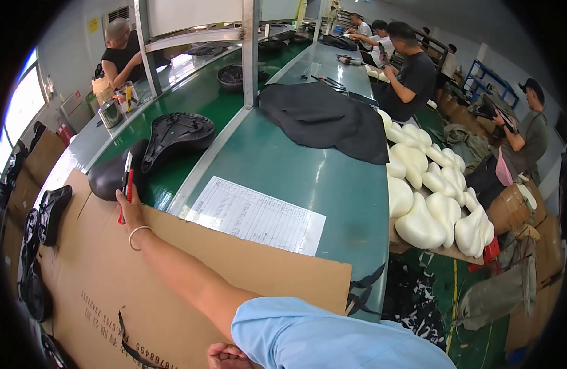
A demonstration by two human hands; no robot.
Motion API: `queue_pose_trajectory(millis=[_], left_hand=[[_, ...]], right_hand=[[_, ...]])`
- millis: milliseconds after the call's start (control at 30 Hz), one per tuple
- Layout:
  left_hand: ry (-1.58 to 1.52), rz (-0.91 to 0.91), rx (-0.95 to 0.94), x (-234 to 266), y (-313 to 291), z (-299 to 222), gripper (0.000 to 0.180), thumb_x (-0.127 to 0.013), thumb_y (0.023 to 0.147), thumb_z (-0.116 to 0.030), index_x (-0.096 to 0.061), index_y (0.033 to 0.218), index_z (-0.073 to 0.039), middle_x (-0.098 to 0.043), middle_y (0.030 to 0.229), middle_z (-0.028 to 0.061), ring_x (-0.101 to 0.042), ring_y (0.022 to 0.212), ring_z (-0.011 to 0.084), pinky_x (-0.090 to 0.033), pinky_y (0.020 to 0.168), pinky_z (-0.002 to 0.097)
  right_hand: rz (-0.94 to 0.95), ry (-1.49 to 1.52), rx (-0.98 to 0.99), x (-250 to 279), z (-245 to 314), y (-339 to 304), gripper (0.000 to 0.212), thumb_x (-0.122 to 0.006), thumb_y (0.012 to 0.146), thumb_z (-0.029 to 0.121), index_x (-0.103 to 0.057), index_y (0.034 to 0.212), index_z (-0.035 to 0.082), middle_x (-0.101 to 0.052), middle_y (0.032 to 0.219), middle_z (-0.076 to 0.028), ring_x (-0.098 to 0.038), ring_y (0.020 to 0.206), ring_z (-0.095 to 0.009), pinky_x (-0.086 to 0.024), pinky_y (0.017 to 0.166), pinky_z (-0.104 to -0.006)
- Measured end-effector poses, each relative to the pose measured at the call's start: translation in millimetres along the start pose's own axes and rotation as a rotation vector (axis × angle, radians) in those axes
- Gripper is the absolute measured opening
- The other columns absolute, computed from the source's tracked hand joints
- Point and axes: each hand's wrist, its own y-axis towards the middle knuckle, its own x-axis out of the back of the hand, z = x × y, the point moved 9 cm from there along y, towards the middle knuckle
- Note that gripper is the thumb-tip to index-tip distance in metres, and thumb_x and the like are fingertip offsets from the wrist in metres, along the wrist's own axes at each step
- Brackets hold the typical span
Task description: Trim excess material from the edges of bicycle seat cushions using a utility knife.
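Observation:
My right hand point(131, 212) reaches far across to the left, fingers closed round a red and black utility knife point(130, 184). The knife stands nearly upright, its tip pointing away from me, in front of a smooth black bicycle saddle point(111, 175). Whether it touches that saddle I cannot tell. Leaning against the saddle is another one point(179, 138), its ribbed black underside facing up. Low in the picture, my left hand point(227, 357) shows curled fingers beside the blue sleeve. Its palm is hidden. Under the right arm lies a sheet of brown cardboard point(265, 264).
A printed sheet point(253, 215) and black cover material point(323, 117) lie on the green table. White foam saddle pads point(422, 221) are heaped at its right. Metal posts point(250, 55) rise from the bench. Black saddle parts point(53, 212) line the left edge. Several people work beyond.

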Motion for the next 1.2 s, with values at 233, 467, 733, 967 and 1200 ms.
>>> queue_pose_trajectory(millis=[233, 467, 733, 967, 1200], left_hand=[[-0.018, 0.013, 0.040, -24.5, -9.2, 1.8, 0.028, -0.050, 0.095, -0.025, -0.055, 0.109, -0.001, -0.059, 0.092, 0.0098, -0.056, 0.084, 0.0187, -0.047, 0.075, 0.0281], [-0.046, 0.100, 0.105, -60.7, -23.2, 10.1, 0.027, -0.049, 0.096, -0.024, -0.055, 0.107, 0.000, -0.059, 0.094, 0.0104, -0.056, 0.085, 0.0187, -0.047, 0.075, 0.0281], [0.118, -0.127, -0.251, -32.9, -33.0, -41.7, 0.028, -0.049, 0.095, -0.028, -0.056, 0.100, -0.002, -0.057, 0.087, 0.0075, -0.053, 0.079, 0.0179, -0.044, 0.070, 0.0286], [0.330, -0.416, -0.629, 16.1, -33.3, -89.0, 0.055, -0.040, 0.096, -0.047, -0.044, 0.124, 0.000, -0.051, 0.124, 0.0095, -0.047, 0.112, 0.0192, -0.038, 0.093, 0.0318], [2.623, -0.773, -1.033, -28.7, -80.3, -127.9, 0.055, -0.036, 0.097, -0.043, -0.038, 0.134, -0.002, -0.046, 0.133, 0.0118, -0.042, 0.122, 0.0216, -0.030, 0.105, 0.0375]], right_hand=[[0.085, 0.146, -0.070, -5.9, 34.2, -44.3, 0.043, -0.057, 0.089, 0.022, -0.043, 0.129, 0.017, -0.049, 0.103, -0.001, -0.047, 0.054, -0.008, -0.042, 0.043, -0.0205], [0.182, 0.062, -0.079, 20.9, 74.0, -44.4, 0.040, -0.058, 0.089, 0.021, -0.044, 0.126, 0.016, -0.050, 0.105, -0.001, -0.048, 0.055, -0.009, -0.042, 0.039, -0.0213], [0.674, -0.489, 0.337, 6.6, 130.2, -172.6, 0.034, -0.064, 0.082, 0.017, -0.053, 0.114, 0.016, -0.056, 0.088, -0.008, -0.055, 0.071, -0.022, -0.045, 0.060, -0.0368], [1.175, -0.609, 0.709, 11.3, 231.4, -277.0, 0.033, -0.069, 0.066, 0.014, -0.061, 0.097, 0.021, -0.054, 0.087, -0.014, -0.055, 0.081, -0.033, -0.046, 0.061, -0.0419], [1.873, -0.941, 0.918, 48.2, 316.4, -410.9, 0.021, -0.066, 0.069, 0.026, -0.063, 0.090, 0.022, -0.048, 0.092, -0.012, -0.053, 0.084, -0.026, -0.046, 0.058, -0.0360]])
